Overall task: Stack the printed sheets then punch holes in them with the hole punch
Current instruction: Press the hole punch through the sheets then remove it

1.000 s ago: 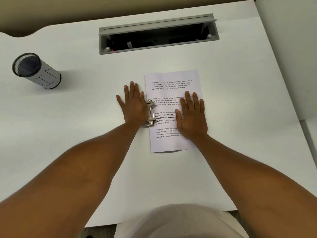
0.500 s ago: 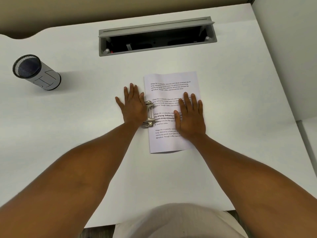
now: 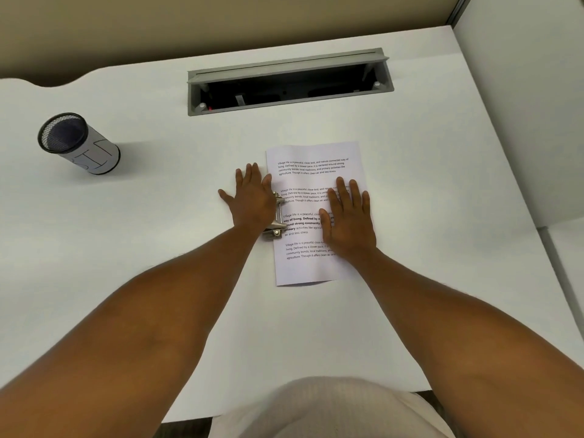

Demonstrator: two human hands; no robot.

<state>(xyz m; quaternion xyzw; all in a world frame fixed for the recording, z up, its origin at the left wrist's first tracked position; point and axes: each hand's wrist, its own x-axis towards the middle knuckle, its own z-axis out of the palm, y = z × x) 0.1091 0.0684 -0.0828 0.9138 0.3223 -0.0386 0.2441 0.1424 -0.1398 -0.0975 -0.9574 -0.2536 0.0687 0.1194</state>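
White and nearly bare, the bench (image 3: pixel 410 311) carried only a few things under the head camera. One stack of printed sheets (image 3: pixel 316 153) lay flat between and beyond the two hands, its long edges running away from the person; how many sheets made up the stack could not be told, since only the top page with four blocks of text showed. The right hand (image 3: pixel 349 221) lay palm down on the right half of that page, fingers spread and flat, gripping nothing, covering the ends of the middle text lines. The left hand (image 3: pixel 251 200) rested palm down, fingers stretched forward, on top of one metal hole punch (image 3: pixel 276 216), which sat at the left edge of the stack with the paper's margin reaching into it; only the punch's right side showed from under the palm. Beyond both hands, one grey cable tray (image 3: pixel 289 82) was set into the bench with its lid raised and a dark cavity open. Far out past the left hand stood one mesh pen cup (image 3: pixel 79 143), well apart from the sheets, with nothing visible inside it.
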